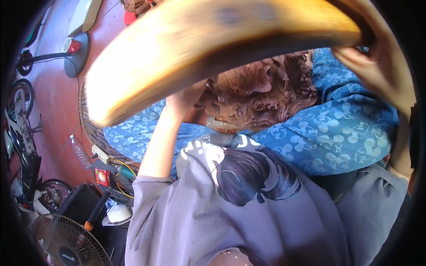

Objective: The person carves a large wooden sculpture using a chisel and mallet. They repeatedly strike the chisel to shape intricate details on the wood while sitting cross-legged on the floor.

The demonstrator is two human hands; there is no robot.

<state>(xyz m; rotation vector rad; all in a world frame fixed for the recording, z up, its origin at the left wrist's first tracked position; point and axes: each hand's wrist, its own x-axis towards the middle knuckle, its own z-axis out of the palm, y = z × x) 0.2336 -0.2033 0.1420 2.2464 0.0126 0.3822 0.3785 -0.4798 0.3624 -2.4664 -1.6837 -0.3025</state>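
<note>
A thick, curved yellow-brown club (pixel 213 40), apparently wooden and blurred by motion, spans the top of the view close to the camera. My right hand (pixel 368 62) is raised at the upper right, closed round its right end. Below the club, my left hand (pixel 188 97) is curled beside a reddish-brown carved wood piece (pixel 270 91). The club covers part of that hand, and I cannot make out what its fingers hold. Wavy, knobbly relief covers the carving, which rests between my legs in blue patterned trousers (pixel 324 133).
On the reddish floor at left are a plastic bottle (pixel 80 152), a power strip (pixel 100 154) with cords and a red packet (pixel 102 177). A fan (pixel 69 248) stands lower left, near a motorbike (pixel 24 146). A red cup (pixel 71 45) sits on a dark round base farther off.
</note>
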